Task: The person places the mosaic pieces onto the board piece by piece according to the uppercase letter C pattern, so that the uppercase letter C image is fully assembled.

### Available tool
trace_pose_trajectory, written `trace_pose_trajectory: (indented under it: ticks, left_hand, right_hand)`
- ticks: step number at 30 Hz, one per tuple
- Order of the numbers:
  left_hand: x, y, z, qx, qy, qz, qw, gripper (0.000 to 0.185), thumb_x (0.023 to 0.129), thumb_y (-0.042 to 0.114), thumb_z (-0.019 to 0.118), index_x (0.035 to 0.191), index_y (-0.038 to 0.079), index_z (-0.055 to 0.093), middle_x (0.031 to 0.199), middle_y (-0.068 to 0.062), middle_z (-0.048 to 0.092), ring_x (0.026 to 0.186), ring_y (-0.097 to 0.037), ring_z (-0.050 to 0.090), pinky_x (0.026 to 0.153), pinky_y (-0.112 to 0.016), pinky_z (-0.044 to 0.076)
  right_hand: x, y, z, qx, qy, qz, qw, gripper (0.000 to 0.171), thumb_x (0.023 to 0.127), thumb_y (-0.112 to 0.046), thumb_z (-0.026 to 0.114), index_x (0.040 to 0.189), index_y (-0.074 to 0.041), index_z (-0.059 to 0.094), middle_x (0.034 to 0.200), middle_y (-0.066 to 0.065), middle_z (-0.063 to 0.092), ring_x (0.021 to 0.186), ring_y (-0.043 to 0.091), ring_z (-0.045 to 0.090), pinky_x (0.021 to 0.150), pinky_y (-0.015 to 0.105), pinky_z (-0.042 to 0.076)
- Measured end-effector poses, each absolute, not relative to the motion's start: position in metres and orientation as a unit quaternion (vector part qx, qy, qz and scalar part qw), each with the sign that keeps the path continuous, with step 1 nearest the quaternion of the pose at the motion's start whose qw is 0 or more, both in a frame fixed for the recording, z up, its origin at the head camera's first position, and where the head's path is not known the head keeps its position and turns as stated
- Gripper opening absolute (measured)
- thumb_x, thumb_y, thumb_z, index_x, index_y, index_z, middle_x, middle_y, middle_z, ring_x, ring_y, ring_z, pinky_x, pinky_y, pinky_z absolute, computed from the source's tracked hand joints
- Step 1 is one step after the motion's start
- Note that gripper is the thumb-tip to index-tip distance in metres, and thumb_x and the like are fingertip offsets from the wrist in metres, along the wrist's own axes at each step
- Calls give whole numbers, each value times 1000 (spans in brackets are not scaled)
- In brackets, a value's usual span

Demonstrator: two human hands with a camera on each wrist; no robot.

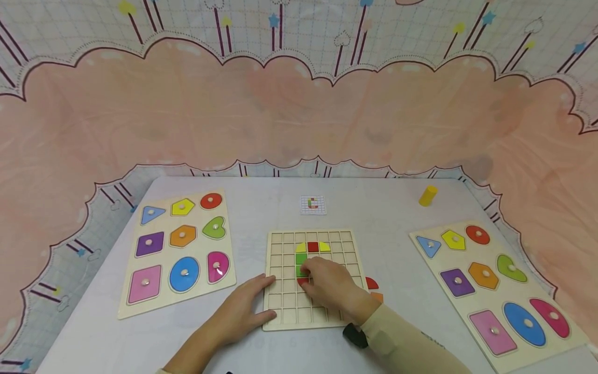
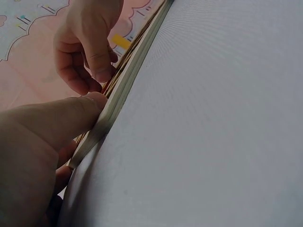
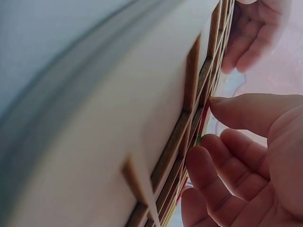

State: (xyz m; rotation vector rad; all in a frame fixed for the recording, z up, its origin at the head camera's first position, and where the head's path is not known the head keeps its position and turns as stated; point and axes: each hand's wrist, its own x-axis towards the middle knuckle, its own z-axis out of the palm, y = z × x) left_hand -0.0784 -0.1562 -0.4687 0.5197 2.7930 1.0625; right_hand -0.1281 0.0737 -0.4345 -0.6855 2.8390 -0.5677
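A wooden grid board (image 1: 283, 314) lies in the middle of the white table. My left hand (image 1: 240, 310) rests at its left edge, thumb and fingers spread and touching the rim. Over the grid, my right hand (image 1: 333, 284) has its thumb touching a red piece (image 1: 302, 281), partly hidden; its other fingers bend loosely, apart from the thumb in the right wrist view. Above that piece sit green squares (image 1: 301, 257) in a column. The top coloured row holds a red square (image 1: 313, 247) between two yellow rounded pieces (image 1: 324, 247).
Knobbed shape puzzle boards flank the grid, one at left (image 1: 198, 286) and another at right (image 1: 474, 298). A small pattern card (image 1: 312, 205) lies behind. At back right stands a yellow cylinder (image 1: 428, 196). Loose red (image 1: 371, 283) and orange (image 1: 377, 297) pieces lie right of the grid.
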Motion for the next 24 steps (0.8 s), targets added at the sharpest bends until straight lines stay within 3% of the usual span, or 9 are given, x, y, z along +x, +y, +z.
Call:
trace_pose_trajectory:
  ticks: [12,17,24]
  left_hand:
    - [-80,-156,-468,164,921,349,58,68,82,25,83,140,6,56,144,-18,53,135,-37,46,110,-55,36]
    - [-79,-156,-466,167,920,350,59,68,81,25,84,140,5,56,143,-18,53,135,-38,46,110,-56,36]
    - [-79,-155,-467,160,921,350,65,68,81,24,84,140,5,56,144,-18,52,134,-38,46,110,-55,36]
  right_hand:
    - [-130,95,-424,-231,931,-261,110,32,89,-21,73,118,-8,68,112,1,66,95,18,62,86,38,53]
    - [-129,116,-419,-227,926,-288,94,34,87,-16,74,119,-7,66,111,1,66,89,16,59,76,34,51]
    - [-125,140,-415,-188,934,-290,91,38,88,-19,76,122,-8,66,109,2,68,94,18,62,81,39,52]
